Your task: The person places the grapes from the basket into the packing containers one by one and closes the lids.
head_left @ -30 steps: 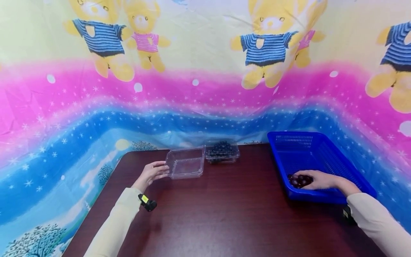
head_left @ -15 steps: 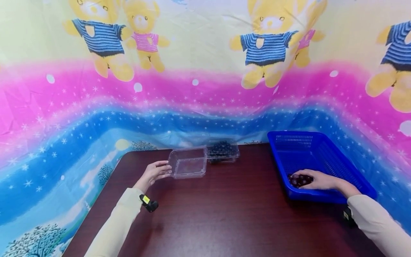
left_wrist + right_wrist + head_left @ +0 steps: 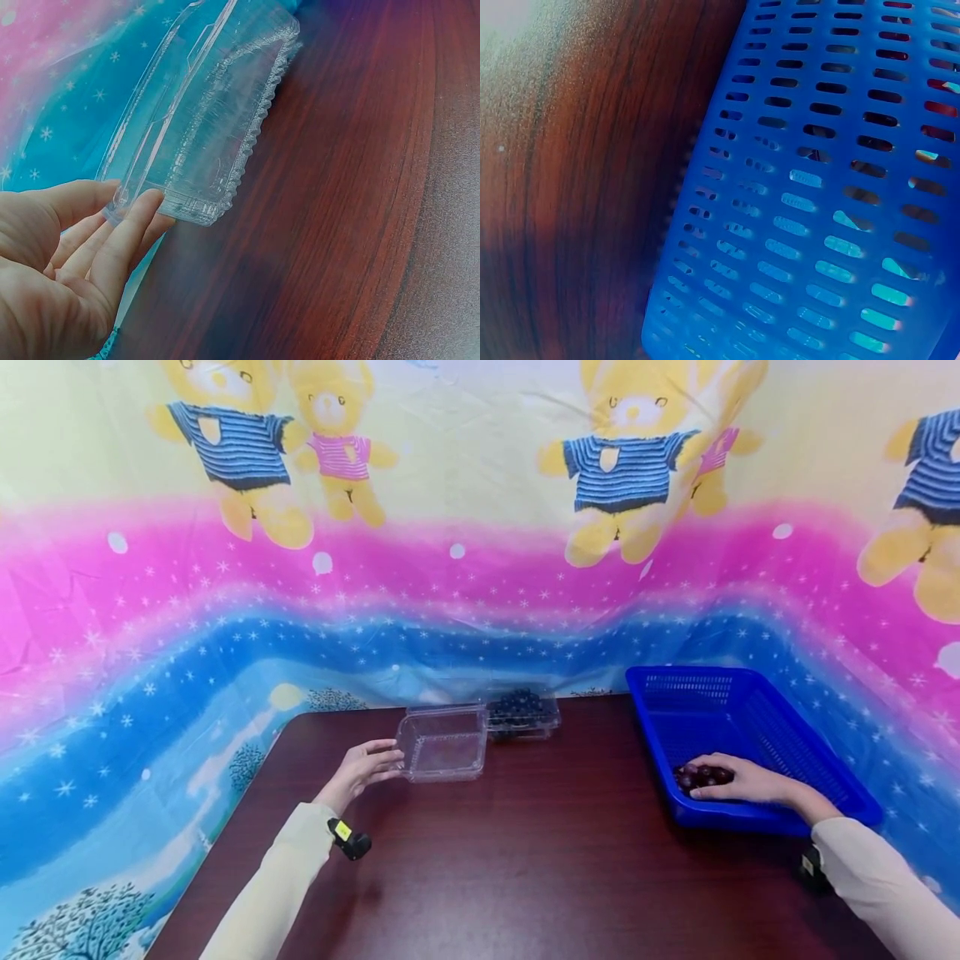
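At the left of the table, my left hand (image 3: 363, 770) pinches the near-left rim of a clear plastic clamshell box (image 3: 447, 752) between thumb and fingers. The left wrist view shows the clear box (image 3: 225, 112) with nothing in it and a ridged side. My right hand (image 3: 738, 779) reaches over the near wall of the blue basket (image 3: 678, 814), its thumb and fingers curled round a bunch of dark red grapes (image 3: 697, 777). In the right wrist view the slotted basket wall (image 3: 802, 187) hides that hand and the grapes.
Directly right of the clear box, a second clear box (image 3: 543, 727) holds dark blue-black grapes (image 3: 519, 706) near the table's back edge. A printed bear curtain (image 3: 450, 568) hangs behind the brown table (image 3: 525, 860).
My left hand has shifted slightly right with the clear box, which now sits nearer the second box. My right hand stays at the grapes in the basket, its fingers moved a little.
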Demonstrator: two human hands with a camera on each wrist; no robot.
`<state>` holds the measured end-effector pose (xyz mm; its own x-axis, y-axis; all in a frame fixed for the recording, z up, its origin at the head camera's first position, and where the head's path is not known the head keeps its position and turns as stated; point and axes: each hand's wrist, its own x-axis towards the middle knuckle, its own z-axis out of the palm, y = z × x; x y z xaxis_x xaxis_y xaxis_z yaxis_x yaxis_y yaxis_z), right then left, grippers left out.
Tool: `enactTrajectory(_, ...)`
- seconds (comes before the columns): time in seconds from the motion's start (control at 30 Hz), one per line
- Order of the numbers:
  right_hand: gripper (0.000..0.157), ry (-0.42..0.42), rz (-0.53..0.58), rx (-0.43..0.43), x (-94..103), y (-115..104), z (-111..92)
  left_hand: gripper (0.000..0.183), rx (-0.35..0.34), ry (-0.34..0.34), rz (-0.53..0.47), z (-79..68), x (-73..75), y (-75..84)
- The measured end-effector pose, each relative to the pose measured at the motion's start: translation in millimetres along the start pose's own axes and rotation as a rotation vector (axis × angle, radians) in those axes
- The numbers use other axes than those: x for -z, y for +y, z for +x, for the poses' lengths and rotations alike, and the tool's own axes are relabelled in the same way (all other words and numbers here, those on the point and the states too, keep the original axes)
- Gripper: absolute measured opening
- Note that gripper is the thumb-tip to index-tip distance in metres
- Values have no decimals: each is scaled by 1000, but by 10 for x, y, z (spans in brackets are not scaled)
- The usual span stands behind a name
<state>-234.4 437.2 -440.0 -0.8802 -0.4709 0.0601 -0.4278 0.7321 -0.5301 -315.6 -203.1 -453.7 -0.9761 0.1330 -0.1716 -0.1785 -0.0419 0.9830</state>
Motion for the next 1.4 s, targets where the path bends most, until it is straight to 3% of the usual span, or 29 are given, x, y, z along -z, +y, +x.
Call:
enactTrajectory(0.17, 41, -4, 11, -21, -4, -11, 2, 53, -2, -8, -4, -6, -25, -9)
enactTrajectory(0.37, 27, -42, 98, -71, -29, -1, 37, 53, -11, -14, -2, -8, -70, -15)
enactTrajectory(0.67, 15, -35, 97, -8, -32, -43, 78, 53, 2, -14, 0, 5, -112, -39)
enactTrajectory(1.1, 11, 15, 137, 71, -67, -49, 96, 50, 2, -12, 17, 13, -192, -77)
enactTrajectory(1.4, 8, 47, 101, 67, -75, -59, 106, 49, -5, -33, 25, 7, -235, -72)
